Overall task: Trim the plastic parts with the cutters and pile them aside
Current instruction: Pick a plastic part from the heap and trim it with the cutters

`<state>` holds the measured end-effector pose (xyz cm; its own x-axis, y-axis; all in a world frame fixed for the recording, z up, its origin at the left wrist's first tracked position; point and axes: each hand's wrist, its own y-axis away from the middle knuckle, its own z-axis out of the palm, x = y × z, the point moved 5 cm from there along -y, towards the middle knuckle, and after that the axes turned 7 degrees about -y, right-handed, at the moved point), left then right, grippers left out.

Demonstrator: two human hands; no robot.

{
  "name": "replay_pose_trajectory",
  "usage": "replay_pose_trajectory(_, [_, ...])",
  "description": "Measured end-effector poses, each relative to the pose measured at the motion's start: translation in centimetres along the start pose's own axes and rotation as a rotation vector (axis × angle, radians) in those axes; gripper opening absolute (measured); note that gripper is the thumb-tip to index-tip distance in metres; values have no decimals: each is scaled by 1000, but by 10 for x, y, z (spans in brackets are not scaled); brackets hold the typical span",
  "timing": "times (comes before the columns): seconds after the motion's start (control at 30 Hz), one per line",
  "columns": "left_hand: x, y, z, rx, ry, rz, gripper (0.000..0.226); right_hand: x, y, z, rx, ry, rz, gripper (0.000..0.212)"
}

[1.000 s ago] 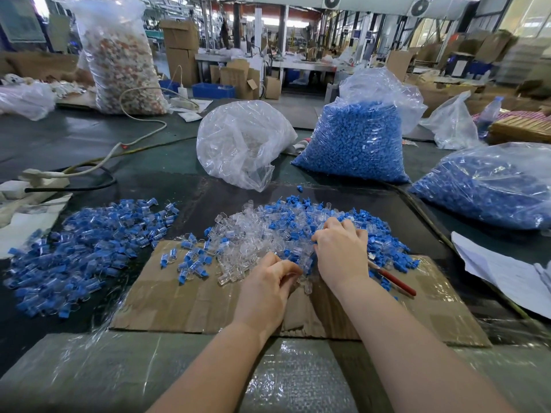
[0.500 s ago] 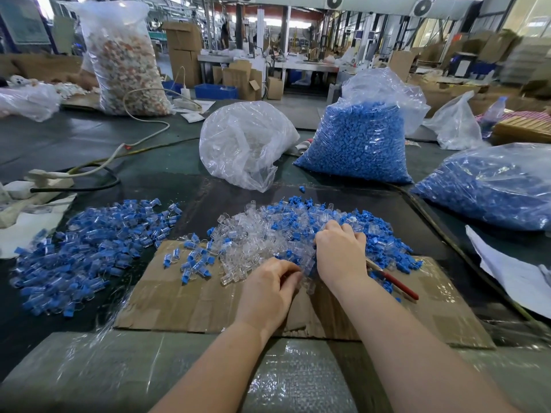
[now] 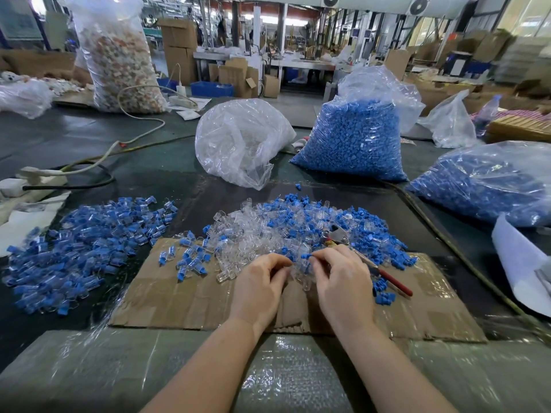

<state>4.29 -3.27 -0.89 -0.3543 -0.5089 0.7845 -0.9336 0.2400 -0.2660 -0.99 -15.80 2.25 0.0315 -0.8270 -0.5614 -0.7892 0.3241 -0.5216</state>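
No brand, label or legible writing appears on any item.

The left hand and right hand sit close together at the near edge of the mixed pile of clear and blue plastic parts. The right grip is closed in a pinch on a small blue part, held between thumb and fingertip. The left grip is curled with its fingertips in the clear parts; whether it clamps a part cannot be told, as the fingers hide the contact.

The cutters lie on the pile just beyond the right hand: bare metal head, red-sleeved handles pointing right. The hand covers the middle of the tool, and contact with it cannot be confirmed.

The mixed pile rests partly on a flat sheet of corrugated cardboard with a torn near edge. A separate pile of blue-and-clear pieces lies well apart on the left, on the dark counter.

Behind the pile stand a crumpled clear bag and a tall bag of blue parts; a second blue-filled bag is cut off at the right edge. A tall bag of pale mixed pieces stands far left. Glossy plastic film covers the near counter edge. Background is blurred.
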Motion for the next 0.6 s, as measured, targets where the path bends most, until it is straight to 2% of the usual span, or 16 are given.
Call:
replay_pose_trajectory(0.2, [-4,1,0,-11,57,-38,24,-1,20,2,15,-88,-71,8])
replay_pose_trajectory(0.3, [-3,1,1,-30,75,-30,24,1,21,4,-10,-82,-43,11])
replay_pose_trajectory(0.47, [-5,2,3,-76,238,-87,23,-1,22,6,-34,-28,-63,17])
replay_pose_trajectory(0.6, [-3,3,3,-88,257,-81,23,-2,23,7,-53,-3,-62,17])
